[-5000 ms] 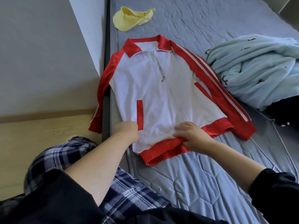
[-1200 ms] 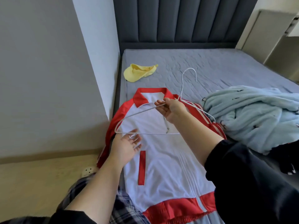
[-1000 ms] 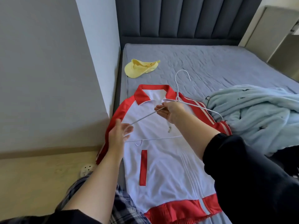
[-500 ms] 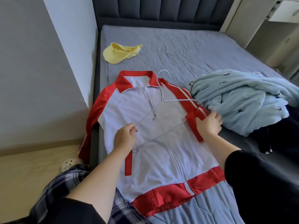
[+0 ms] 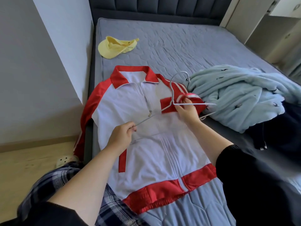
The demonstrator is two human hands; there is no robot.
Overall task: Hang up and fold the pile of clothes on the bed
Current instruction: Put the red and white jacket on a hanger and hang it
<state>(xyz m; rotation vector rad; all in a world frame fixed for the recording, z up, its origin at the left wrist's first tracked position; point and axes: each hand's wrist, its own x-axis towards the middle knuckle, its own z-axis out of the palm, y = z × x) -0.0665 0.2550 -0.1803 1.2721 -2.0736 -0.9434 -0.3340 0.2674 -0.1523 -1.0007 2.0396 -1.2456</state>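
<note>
A white-and-red zip jacket (image 5: 151, 154) lies flat, front up, at frame centre on the grey bed (image 5: 187, 43). Above it, the left hand (image 5: 122, 137) pinches one end of a white wire hanger (image 5: 172, 92). The right hand (image 5: 187, 111) grips the jacket's red sleeve (image 5: 167, 105), folded across the chest; a pale blue fleece (image 5: 236, 95) lies at right, a yellow cap (image 5: 115, 47) upper left.

A white and red jacket (image 5: 146, 144) lies flat, zipped, along the left edge of the bed (image 5: 195, 46), collar toward the headboard (image 5: 154, 7). The left grip (image 5: 122, 136) pinches one end of a thin wire hanger (image 5: 172, 95) held above the chest. The right grip (image 5: 187, 110) pinches the jacket's striped cuff, the sleeve folded in over the chest, just under the hanger's neck. A yellow cap (image 5: 114, 46) sits near the bed's far left corner; a light blue fleece (image 5: 236, 98) is heaped to the right, touching the hanger.
</note>
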